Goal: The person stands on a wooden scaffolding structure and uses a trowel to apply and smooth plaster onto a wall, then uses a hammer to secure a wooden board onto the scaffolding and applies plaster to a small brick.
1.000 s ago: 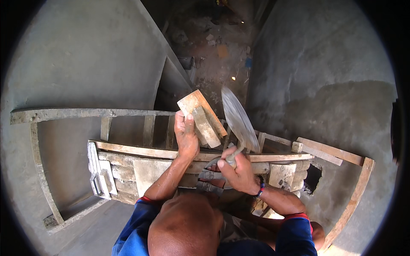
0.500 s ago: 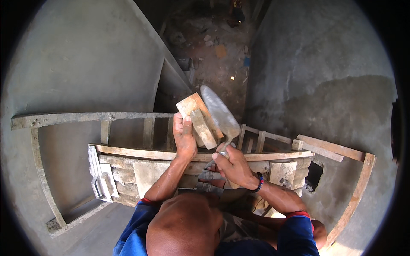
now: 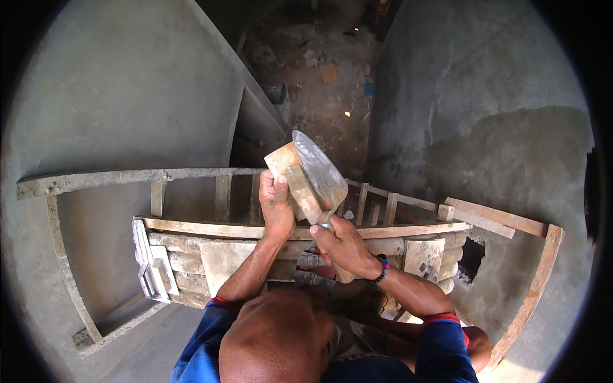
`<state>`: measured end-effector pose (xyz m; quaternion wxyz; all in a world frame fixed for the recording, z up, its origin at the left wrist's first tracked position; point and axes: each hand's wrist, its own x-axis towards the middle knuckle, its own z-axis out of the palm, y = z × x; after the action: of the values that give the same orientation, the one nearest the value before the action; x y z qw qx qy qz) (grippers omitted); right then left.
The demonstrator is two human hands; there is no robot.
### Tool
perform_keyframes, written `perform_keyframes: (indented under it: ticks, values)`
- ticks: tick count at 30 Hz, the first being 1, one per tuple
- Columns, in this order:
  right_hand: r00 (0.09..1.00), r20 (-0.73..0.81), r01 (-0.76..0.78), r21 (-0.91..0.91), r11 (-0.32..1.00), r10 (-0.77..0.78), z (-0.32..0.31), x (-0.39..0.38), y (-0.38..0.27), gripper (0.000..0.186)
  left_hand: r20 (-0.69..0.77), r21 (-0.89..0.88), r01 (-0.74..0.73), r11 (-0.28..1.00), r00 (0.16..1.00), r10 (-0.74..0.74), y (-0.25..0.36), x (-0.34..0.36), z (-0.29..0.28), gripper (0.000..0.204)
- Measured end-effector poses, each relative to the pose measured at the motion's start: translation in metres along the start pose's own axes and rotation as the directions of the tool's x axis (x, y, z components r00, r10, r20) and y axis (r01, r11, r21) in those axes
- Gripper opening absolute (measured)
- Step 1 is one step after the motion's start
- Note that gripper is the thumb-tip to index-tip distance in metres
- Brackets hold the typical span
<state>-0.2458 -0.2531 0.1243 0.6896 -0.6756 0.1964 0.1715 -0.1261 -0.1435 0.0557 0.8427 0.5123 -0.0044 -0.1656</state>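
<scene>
My left hand (image 3: 276,207) is closed round the edge of a wooden float (image 3: 302,193), a small flat board with a block handle, held up in front of me. In my right hand (image 3: 347,247) is a pointed trowel, its fingers wrapped about the handle. The grey, mortar-stained trowel blade (image 3: 324,171) slants up and to the left, lying against or just over the float's right edge; whether they touch is hard to tell. A beaded bracelet (image 3: 383,269) circles my right wrist.
Below my arms is a platform of round poles (image 3: 185,263) and boards behind a wooden rail (image 3: 191,228). A metal finishing trowel (image 3: 153,267) rests at its left end. Wooden frames (image 3: 115,179) stand on both sides. The right wall has a hole (image 3: 471,260). Debris litters the floor far below.
The trowel has moved left, its blade now overlapping the float's right side. My right hand has shifted slightly left and down; my left hand and the float have hardly moved.
</scene>
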Motion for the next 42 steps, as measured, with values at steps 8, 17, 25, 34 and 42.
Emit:
perform_keyframes:
  ticks: [8,17,25,34,42]
  values:
    - [0.997,0.014,-0.071,0.18,0.981,0.07,0.0,-0.002,-0.004,0.018,0.015,0.058,-0.013,0.998,1.0,0.012,0.004,-0.002,0.002,0.024]
    - [0.997,-0.025,-0.068,0.072,0.995,0.069,-0.001,0.001,-0.001,0.031,0.005,0.07,-0.006,0.998,1.0,0.006,0.001,-0.003,-0.002,0.025]
    - [0.934,-0.167,0.316,-0.03,0.948,-0.317,0.001,-0.011,-0.008,0.025,-0.007,-0.021,-0.011,1.0,1.0,0.011,0.004,0.005,-0.004,0.026]
    - [0.93,-0.167,0.316,-0.089,0.945,-0.326,-0.001,-0.008,-0.01,0.035,-0.017,0.028,-0.036,0.999,0.999,0.036,0.005,0.003,-0.003,0.023]
    - [0.967,-0.194,0.148,-0.105,0.983,-0.166,-0.012,0.006,-0.006,0.024,-0.041,-0.024,0.018,1.0,0.999,-0.019,0.005,0.004,-0.009,0.031]
